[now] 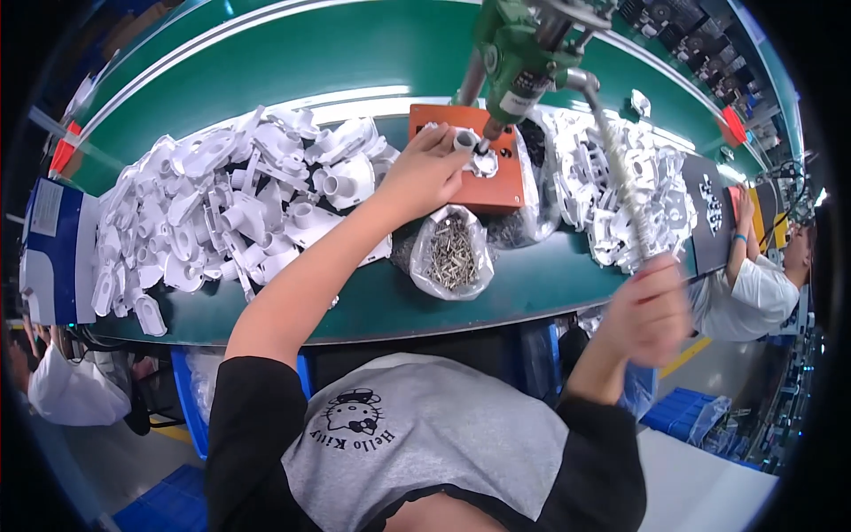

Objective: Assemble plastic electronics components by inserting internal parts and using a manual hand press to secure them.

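So the left hand (425, 173) pinches a small white plastic part (479, 160) on the orange jig block (505, 186), right under the green driver (519, 58). The right hand (647, 310), fisted around the lever (620, 168), sits well right of the block. Screw bag (452, 253) lies just below it on the green belt (372, 301).

A long green surface (372, 306) curves across a factory hall, overhead light glaring in a bright band (355, 96) along its far half. Beneath its near edge stand blue plastic crates (191, 390), with more blue bins (678, 412) on the pale floor (709, 483) to the right of it. A yellow line (683, 356) marks the floor there. A seated co-worker in a white shirt (749, 297) works at the surface's right end; another white-clad person (75, 390) sits at its left end.
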The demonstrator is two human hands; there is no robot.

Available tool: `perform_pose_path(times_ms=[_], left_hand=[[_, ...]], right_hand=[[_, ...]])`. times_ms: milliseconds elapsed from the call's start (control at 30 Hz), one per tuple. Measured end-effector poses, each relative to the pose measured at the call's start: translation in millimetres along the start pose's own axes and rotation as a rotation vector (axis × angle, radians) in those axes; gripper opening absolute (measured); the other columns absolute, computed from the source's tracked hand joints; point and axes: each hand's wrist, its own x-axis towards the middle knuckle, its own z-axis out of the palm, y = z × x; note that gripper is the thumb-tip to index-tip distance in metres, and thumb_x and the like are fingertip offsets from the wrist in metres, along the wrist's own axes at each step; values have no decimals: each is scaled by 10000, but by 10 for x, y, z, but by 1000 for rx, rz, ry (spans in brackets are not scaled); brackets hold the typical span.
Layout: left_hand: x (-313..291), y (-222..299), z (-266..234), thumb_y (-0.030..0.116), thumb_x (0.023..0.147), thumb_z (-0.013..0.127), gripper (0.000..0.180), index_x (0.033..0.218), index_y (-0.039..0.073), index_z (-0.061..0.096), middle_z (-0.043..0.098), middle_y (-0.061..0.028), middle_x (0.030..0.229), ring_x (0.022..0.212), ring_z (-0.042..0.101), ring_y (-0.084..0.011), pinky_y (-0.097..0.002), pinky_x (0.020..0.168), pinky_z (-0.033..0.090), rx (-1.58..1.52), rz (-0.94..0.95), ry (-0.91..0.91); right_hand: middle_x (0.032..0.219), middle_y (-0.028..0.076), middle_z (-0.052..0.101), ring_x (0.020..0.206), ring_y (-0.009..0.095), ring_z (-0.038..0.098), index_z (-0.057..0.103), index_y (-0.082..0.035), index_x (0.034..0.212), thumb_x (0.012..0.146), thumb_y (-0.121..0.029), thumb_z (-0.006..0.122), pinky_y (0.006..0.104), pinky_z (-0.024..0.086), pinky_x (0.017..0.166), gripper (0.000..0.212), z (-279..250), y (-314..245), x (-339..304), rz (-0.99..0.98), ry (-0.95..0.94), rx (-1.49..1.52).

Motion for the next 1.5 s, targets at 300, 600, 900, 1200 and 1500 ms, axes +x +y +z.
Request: perform_pose_path(times_ms=[300,600,900,1200,1500], left_hand=[[54,-3,55,143,821,538,211,996,30,569,529,-252,1221,1207,445,-402,-462,1054,325,31,51,-58],[71,70,-44,149,787,587,492,1158,-136,435,584,-241,1110,1181,475,-369,-414,1006,386,17,-39,-19],[84,24,-7,315,814,591,632,1301,-33,391,395,-256,1355,1304,343,-358,-417,1100,252,43,-126,-96],[370,-178,-418,239,750,665,384,1107,129,575,584,-126,1044,1011,553,-298,-393,901,418,-284,-202,-226],[612,-826,-831,246,795,620,292,971,15,598,649,-202,887,857,625,-351,-391,765,487,-182,-559,161]], right_hand=[[559,43,530,673,250,522,498,-51,494,722,-195,586,423,463,672,283,-290,212,161,78,-194,549],[842,26,605,699,99,516,632,-52,872,857,-192,553,215,393,639,161,972,759,1738,103,363,423],[1030,81,652,913,176,605,649,-32,1040,847,-123,535,310,464,822,242,1239,1950,975,902,-340,710],[1452,95,345,1290,386,343,426,-255,1333,790,-222,571,556,292,1018,563,5,2597,-54,317,-1235,-949],[1357,98,448,1192,394,441,357,-243,1378,742,-178,596,555,329,969,683,-60,2639,172,447,-1327,-883]])
